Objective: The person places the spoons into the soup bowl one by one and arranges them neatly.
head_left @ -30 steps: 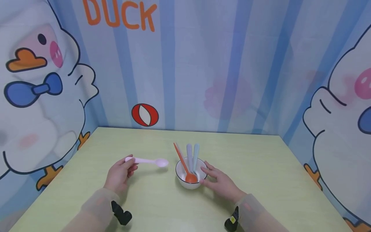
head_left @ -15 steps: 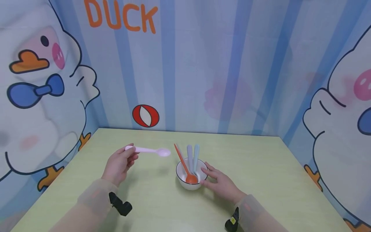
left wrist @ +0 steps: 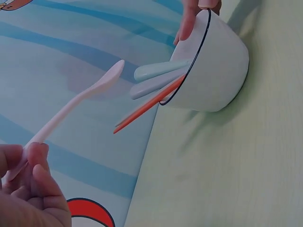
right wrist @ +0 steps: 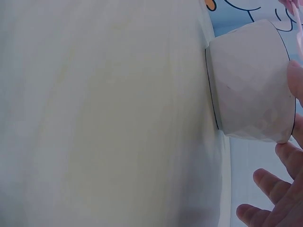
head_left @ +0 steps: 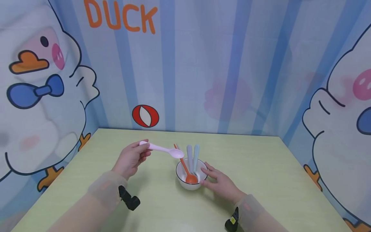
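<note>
My left hand (head_left: 131, 159) pinches the handle end of a pink spoon (head_left: 162, 149) between thumb and fingers. The spoon is held in the air, its bowl end just left of and above the white bowl (head_left: 185, 186) with a dark rim. In the left wrist view, the pink spoon (left wrist: 71, 104) is apart from the other utensils. An orange spoon (head_left: 190, 178), a lilac handle (head_left: 189, 154) and a light blue handle (head_left: 196, 151) lean in the bowl; another thin pale handle is partly hidden. My right hand (head_left: 223, 185) holds the bowl's right rim with thumb and fingers.
The bowl stands on a pale yellow table (head_left: 261, 167). A blue striped curtain (head_left: 191, 64) with printed ducks rises behind the table and at both sides. A black camera (head_left: 129, 198) sits on the left wrist and another camera (head_left: 232, 222) on the right.
My left hand has lifted the pink spoon, then moved it to the right towards the bowl, its tip now angled downward. The right hand and the bowl have stayed in place.
</note>
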`<state>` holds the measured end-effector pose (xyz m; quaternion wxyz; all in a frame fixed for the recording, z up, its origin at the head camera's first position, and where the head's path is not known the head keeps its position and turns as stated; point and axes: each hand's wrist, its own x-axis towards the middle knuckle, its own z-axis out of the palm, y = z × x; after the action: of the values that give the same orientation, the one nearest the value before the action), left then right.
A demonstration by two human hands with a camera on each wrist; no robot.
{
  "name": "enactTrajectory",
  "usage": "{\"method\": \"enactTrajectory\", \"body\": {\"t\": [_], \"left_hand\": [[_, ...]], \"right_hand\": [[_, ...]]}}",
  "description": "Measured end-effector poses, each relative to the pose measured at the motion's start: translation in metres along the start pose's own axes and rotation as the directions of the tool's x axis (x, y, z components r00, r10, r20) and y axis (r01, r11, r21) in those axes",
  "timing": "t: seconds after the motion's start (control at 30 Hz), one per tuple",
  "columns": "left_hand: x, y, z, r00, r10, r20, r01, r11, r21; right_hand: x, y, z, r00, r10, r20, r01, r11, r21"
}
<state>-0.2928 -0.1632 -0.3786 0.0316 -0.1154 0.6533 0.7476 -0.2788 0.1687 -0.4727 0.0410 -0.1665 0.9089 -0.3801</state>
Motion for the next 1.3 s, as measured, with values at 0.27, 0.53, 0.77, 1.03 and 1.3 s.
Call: {"method": "enactTrajectory", "body": {"t": [0.27,0.53,0.77,1.03,1.3], "left_hand": [[0.006,-0.005,0.015,0.998,-0.041,0.056,0.036,0.995,0.091],[0.014,-0.017,0.027,0.991,-0.052,0.123,0.032,0.986,0.161],[0.019,-0.025,0.033,0.986,-0.076,0.149,0.045,0.978,0.203],[0.026,-0.030,0.038,0.983,-0.111,0.146,0.072,0.966,0.248],[0.030,-0.032,0.043,0.980,-0.146,0.136,0.099,0.948,0.301]], "right_hand": [[0.000,-0.001,0.000,1.000,0.003,-0.005,-0.003,1.000,-0.007],[0.000,-0.002,0.000,1.000,0.023,0.000,-0.023,1.000,0.009],[0.001,-0.003,0.000,1.000,0.031,0.001,-0.031,0.999,0.012],[0.000,-0.002,0.000,1.000,0.021,-0.002,-0.021,1.000,0.008],[0.000,-0.001,0.000,1.000,0.013,-0.006,-0.013,1.000,0.011]]}}
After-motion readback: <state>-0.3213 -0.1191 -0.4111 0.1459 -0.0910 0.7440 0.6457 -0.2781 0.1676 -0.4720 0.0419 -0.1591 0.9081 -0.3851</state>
